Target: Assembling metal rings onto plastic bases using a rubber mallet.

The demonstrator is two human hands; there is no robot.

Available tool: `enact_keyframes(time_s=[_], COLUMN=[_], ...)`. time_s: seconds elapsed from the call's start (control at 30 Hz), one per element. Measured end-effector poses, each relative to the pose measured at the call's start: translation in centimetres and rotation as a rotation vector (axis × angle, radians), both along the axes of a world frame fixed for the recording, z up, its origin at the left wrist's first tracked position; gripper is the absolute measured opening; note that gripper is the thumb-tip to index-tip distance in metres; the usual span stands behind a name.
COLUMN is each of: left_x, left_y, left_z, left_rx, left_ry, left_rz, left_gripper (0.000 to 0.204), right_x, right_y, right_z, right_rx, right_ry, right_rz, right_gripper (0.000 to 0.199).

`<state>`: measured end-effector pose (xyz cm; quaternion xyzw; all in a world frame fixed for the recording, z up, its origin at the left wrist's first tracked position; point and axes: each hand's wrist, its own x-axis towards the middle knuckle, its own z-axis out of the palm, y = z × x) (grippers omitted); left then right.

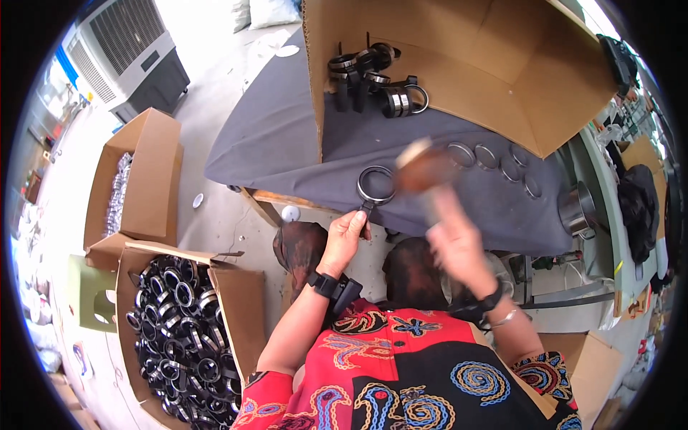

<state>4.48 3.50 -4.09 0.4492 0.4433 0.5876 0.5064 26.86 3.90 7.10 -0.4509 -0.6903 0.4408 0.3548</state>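
Observation:
My left hand (346,233) pinches the short handle of a black ring-shaped part (370,203), which lies at the near edge of the grey cloth. In my right hand (457,240) is a mallet (428,170) with a brown head and a pale face. Motion blurs the mallet and hand; the head is up beside the ring, and I cannot tell whether they touch. Just right of the mallet, several thin metal rings (487,168) lie on the cloth. Farther back, black handled rings with shiny metal bands (396,102) sit in a loose group.
An open carton (459,36) stands on its side on the cloth-covered table (265,129). At the table's right end is a metal pot (577,209). To my left, one floor carton (240,308) holds many black rings (172,301); another carton (158,179) holds shiny parts. An air cooler (129,50) stands beyond.

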Motion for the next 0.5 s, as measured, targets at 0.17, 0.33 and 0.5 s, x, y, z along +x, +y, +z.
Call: enact_keyframes(time_s=[0.17, 0.33, 0.5], left_x=[-0.7, -0.5, -0.7], left_y=[0.1, 0.6, -0.1], left_z=[-0.2, 0.5, -0.8], left_rx=[-0.049, -0.027, -0.055], left_ry=[-0.039, -0.05, -0.044], left_rz=[-0.002, -0.022, -0.04], left_gripper=[0.038, 0.039, 0.039], right_x=[0.3, -2.2, -3.2], right_y=[0.3, 1.1, 1.8], right_z=[0.8, 0.3, 3.2], right_rx=[-0.1, 0.66, 0.468], right_ry=[-0.089, -0.178, -0.261], right_rz=[0.142, 0.253, 0.313], right_gripper=[0.063, 0.063, 0.063])
